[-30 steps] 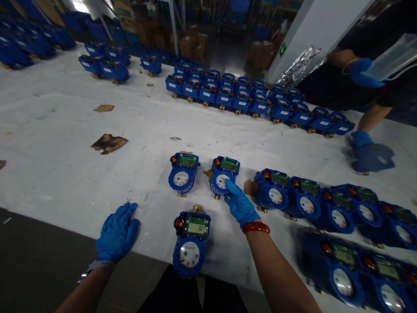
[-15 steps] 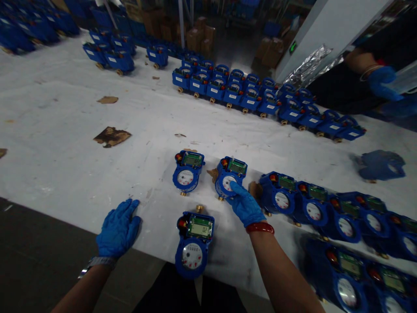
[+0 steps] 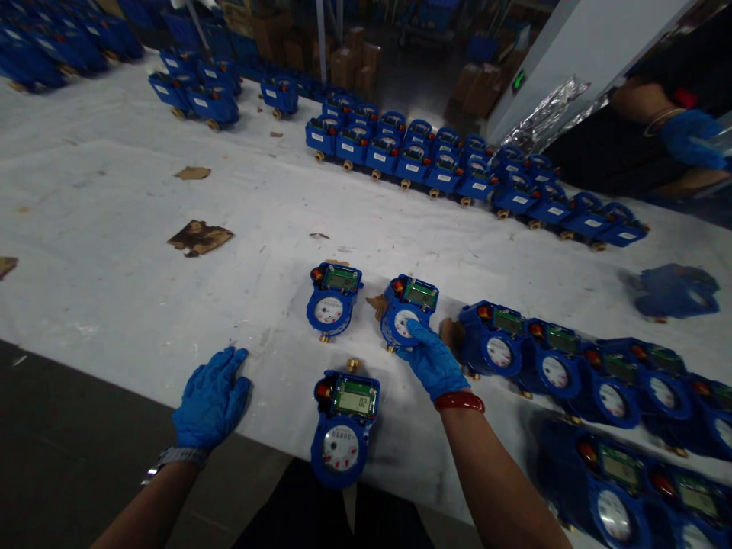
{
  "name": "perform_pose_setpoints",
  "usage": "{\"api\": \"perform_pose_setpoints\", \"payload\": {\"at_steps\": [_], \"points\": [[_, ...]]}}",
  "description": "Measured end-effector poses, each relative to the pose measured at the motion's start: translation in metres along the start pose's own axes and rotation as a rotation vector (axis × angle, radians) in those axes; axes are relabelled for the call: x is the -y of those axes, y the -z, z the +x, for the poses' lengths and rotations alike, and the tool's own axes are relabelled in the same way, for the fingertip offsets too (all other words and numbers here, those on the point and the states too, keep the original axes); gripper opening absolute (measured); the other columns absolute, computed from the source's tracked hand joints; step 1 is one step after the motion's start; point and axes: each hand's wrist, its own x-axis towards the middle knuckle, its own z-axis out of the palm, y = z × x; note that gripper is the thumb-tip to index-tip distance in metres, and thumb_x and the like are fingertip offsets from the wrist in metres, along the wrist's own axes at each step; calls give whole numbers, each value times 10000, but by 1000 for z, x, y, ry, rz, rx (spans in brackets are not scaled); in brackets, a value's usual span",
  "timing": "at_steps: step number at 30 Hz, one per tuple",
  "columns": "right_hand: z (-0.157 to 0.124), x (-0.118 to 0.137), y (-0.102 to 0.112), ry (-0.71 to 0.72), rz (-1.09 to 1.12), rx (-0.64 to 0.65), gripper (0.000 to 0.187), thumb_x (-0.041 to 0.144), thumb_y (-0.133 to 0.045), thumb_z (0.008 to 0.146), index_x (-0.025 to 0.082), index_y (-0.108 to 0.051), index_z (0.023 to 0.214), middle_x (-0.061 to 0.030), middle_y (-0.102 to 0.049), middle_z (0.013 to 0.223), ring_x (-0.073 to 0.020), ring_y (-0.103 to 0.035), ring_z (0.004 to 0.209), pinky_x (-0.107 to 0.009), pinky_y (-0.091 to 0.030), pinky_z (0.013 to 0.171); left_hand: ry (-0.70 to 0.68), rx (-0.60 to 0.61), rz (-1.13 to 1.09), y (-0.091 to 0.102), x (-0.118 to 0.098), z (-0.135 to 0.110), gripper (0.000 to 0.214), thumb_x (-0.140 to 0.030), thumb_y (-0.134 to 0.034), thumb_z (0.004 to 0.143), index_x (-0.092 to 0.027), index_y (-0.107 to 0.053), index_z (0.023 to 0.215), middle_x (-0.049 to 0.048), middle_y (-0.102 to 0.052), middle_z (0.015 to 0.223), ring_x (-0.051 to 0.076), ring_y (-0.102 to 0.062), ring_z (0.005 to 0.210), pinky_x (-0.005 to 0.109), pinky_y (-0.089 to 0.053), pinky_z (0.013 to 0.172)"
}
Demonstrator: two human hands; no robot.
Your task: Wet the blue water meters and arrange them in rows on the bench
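Both my hands wear blue gloves. My right hand (image 3: 431,360) lies on the lower edge of a blue water meter (image 3: 407,309), its fingers curled over the round dial. My left hand (image 3: 211,398) rests flat at the front edge of the white table (image 3: 114,267), fingers stretched out and holding nothing. Between my hands lies another blue meter (image 3: 345,427) with a lit display. A third meter (image 3: 332,299) sits just left of the one I touch.
Two rows of meters (image 3: 600,381) run off to the right. A long row of blue meters (image 3: 457,171) stands across the table's far side. Cardboard scraps (image 3: 199,236) lie at the left. Another person's gloved hand (image 3: 689,139) shows at the upper right, above a loose meter (image 3: 675,291).
My right hand has curled its fingers from the dial's face down onto the meter's lower edge. The other person's hand lifted off the loose meter at the right. My left hand stayed put.
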Motion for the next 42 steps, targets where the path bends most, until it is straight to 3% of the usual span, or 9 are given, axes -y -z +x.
{"api": "perform_pose_setpoints", "payload": {"at_steps": [9, 16, 30, 37, 42], "points": [[-1, 8, -3, -67, -30, -105, 454, 253, -906, 770, 209, -756, 1197, -90, -800, 1200, -356, -730, 1232, -524, -696, 949, -1, -1, -9, 1, -3, 0, 635, -474, -358, 1077, -157, -562, 1588, 200, -537, 1671, 373, -485, 1568, 600, -322, 1333], [-2, 6, -4, -8, -12, -106, 506, 279, -924, 723, 205, -752, 1193, -100, -792, 1218, -385, -725, 1233, -568, -686, 964, 3, 16, -12, 4, -6, 0, 685, -511, -308, 1081, -120, -578, 1575, 220, -535, 1667, 387, -486, 1565, 616, -335, 1321], [10, 5, -5, -5, -44, -92, 488, 310, -935, 743, 210, -766, 1189, -95, -786, 1254, -382, -684, 1315, -569, -689, 955, 5, 26, -8, 3, -6, 0, 694, -504, -300, 1088, -112, -570, 1594, 217, -517, 1684, 385, -475, 1575, 616, -311, 1339], [6, 9, -12, 0, -29, -41, 542, 373, -941, 793, 205, -759, 1275, -96, -763, 1325, -338, -661, 1360, -504, -667, 1026, -11, 15, -1, 0, -7, 0, 694, -499, -296, 1090, -106, -578, 1588, 219, -523, 1680, 393, -489, 1565, 624, -334, 1325], [8, 7, -13, 1, -18, -121, 518, 369, -907, 834, 218, -747, 1303, -80, -765, 1328, -309, -678, 1339, -462, -690, 962, -2, 8, -8, -2, -6, 0, 649, -483, -346, 1084, -156, -577, 1594, 183, -538, 1679, 368, -484, 1572, 599, -327, 1337]]}}
